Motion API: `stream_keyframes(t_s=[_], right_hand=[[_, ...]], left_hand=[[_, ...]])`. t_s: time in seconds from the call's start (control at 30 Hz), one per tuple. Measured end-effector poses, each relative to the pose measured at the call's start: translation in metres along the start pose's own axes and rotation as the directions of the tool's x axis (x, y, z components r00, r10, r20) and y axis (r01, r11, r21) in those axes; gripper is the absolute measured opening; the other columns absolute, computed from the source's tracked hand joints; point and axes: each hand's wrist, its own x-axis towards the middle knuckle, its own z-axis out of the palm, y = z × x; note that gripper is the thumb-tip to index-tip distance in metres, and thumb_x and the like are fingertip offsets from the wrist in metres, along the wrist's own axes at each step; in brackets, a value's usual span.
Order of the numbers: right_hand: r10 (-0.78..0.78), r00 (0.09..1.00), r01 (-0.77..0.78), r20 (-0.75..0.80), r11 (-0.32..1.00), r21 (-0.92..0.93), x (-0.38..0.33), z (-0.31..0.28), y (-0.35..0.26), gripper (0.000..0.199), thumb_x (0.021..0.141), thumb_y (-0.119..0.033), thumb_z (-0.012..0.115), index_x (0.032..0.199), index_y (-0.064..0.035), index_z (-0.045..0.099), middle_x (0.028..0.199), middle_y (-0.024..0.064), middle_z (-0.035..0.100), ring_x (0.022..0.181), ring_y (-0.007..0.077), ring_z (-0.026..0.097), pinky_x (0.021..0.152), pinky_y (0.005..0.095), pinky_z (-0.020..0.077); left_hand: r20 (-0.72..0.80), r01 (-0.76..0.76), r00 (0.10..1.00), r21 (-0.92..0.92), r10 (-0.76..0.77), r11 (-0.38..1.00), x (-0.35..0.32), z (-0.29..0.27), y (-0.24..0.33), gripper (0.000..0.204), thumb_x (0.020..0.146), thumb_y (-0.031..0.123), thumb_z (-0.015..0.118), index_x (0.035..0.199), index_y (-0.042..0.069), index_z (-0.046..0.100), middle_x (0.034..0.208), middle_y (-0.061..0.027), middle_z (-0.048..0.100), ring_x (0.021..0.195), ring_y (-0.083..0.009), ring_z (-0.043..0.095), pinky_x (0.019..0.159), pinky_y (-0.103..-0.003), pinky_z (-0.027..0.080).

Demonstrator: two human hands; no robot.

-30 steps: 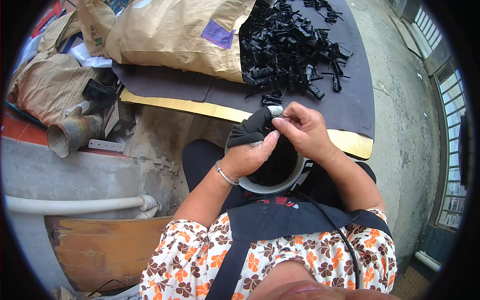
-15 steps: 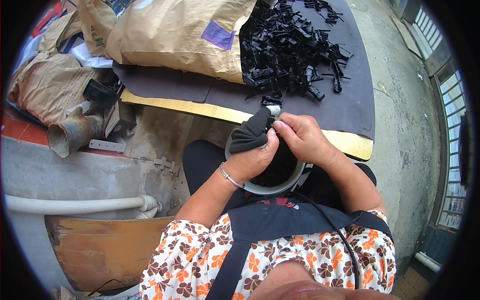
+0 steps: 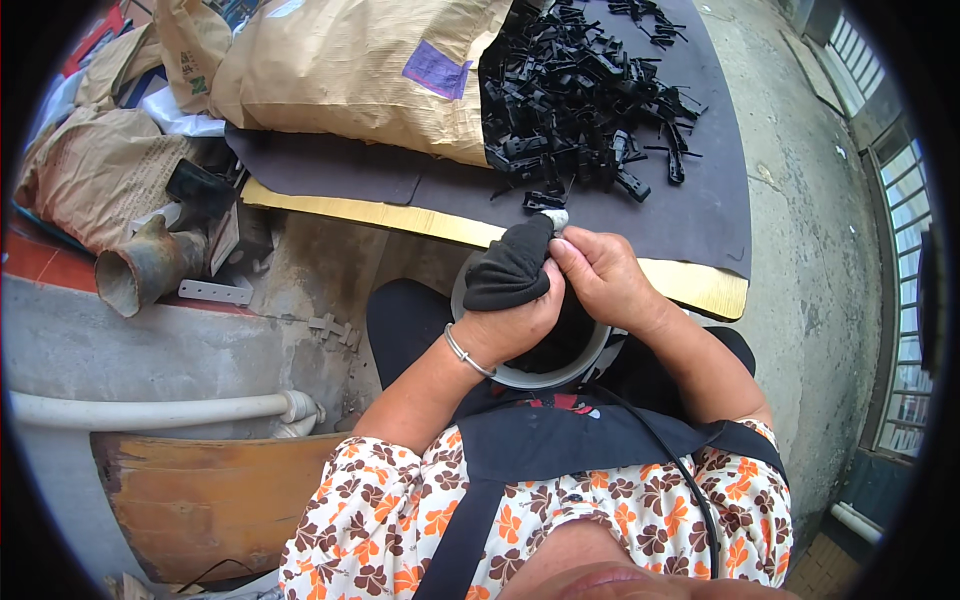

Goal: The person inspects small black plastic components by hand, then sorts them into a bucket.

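Note:
My left hand [image 3: 528, 318] is closed, its fingers inside a black cloth covering [image 3: 508, 270] with white wrapping [image 3: 558, 218] at one fingertip. Thumb and fingers of my right hand [image 3: 608, 282] are pinched together against those covered fingertips. Whatever lies between the two hands is too small or hidden to name. Beneath them a round bucket with a pale rim [image 3: 540, 381] stands between my knees, its inside dark. Just beyond my fingertips, a small black plastic clip-like part [image 3: 543, 200] lies at the near side of a heap of similar parts [image 3: 580, 90].
A large brown paper sack [image 3: 350, 75] lies on the table's dark mat [image 3: 690, 215], its mouth toward the heap. Yellow board edging [image 3: 375, 213] runs along the table front. At left are a rusty pipe fitting [image 3: 145, 270], another sack [image 3: 95, 180] and a white pipe [image 3: 150, 408].
My left hand has turned and shifted slightly right, so the covering shows fuller. The dark bit visible between my fingertips earlier is now hidden. My right hand has barely moved.

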Motion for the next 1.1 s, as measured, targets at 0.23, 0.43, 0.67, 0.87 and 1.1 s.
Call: stream_keyframes(t_s=[0.23, 0.43, 0.67, 0.87, 1.1], right_hand=[[0.028, 0.982, -0.029, 0.185, 1.0, -0.001, 0.003, -0.02, -0.001, 0.017, 0.088, -0.014, 0.057, 0.094, 0.0021, 0.059, 0.075, 0.0072, 0.06, 0.066, 0.0105, 0.052, 0.06, 0.0253, 0.0441], [-0.041, 0.995, 0.044, 0.088, 0.998, -0.033, 0.004, -0.023, 0.001, 0.008, 0.083, -0.004, 0.061, 0.089, 0.0006, 0.061, 0.068, 0.0049, 0.058, 0.061, 0.0074, 0.052, 0.056, 0.0242, 0.0434], [-0.142, 0.987, 0.139, 0.078, 0.99, 0.038, 0.002, -0.019, -0.001, 0.008, 0.084, -0.006, 0.06, 0.081, -0.0003, 0.057, 0.064, 0.0033, 0.053, 0.057, 0.0092, 0.047, 0.053, 0.0241, 0.0401], [-0.023, 0.986, 0.016, 0.167, 0.999, 0.044, 0.002, -0.02, -0.005, 0.018, 0.09, -0.014, 0.055, 0.078, 0.0001, 0.054, 0.062, 0.0068, 0.048, 0.054, 0.0146, 0.043, 0.053, 0.0277, 0.039], [0.034, 0.984, -0.03, 0.177, 0.999, -0.026, 0.003, -0.008, -0.005, 0.025, 0.091, -0.021, 0.052, 0.082, 0.0011, 0.059, 0.065, 0.02, 0.056, 0.059, 0.0353, 0.052, 0.058, 0.0384, 0.0434]], left_hand=[[0.176, 0.361, 0.933, -0.469, -0.315, 0.806, 0.005, -0.02, 0.004, 0.034, 0.088, 0.009, 0.057, 0.119, -0.002, 0.049, 0.088, -0.0067, 0.06, 0.078, -0.0099, 0.054, 0.071, -0.024, 0.045], [0.189, 0.444, 0.889, -0.574, -0.416, 0.688, 0.003, -0.025, 0.0, 0.034, 0.091, 0.009, 0.052, 0.122, -0.003, 0.046, 0.089, -0.0046, 0.06, 0.072, -0.0074, 0.051, 0.064, -0.022, 0.045], [0.342, 0.447, 0.891, -0.55, -0.297, 0.706, 0.0, -0.016, 0.001, 0.027, 0.088, 0.005, 0.049, 0.114, -0.003, 0.051, 0.077, -0.0005, 0.056, 0.063, -0.0056, 0.048, 0.058, -0.02, 0.041], [0.282, 0.454, 0.89, -0.635, -0.359, 0.625, -0.002, -0.013, -0.003, 0.018, 0.088, 0.005, 0.049, 0.105, -0.001, 0.054, 0.076, 0.0013, 0.056, 0.061, -0.005, 0.047, 0.056, -0.019, 0.04], [0.169, 0.239, 0.966, -0.318, -0.193, 0.917, -0.003, -0.009, -0.003, 0.015, 0.084, 0.006, 0.05, 0.097, 0.0, 0.053, 0.081, -0.0089, 0.057, 0.071, -0.0208, 0.054, 0.065, -0.029, 0.045]])
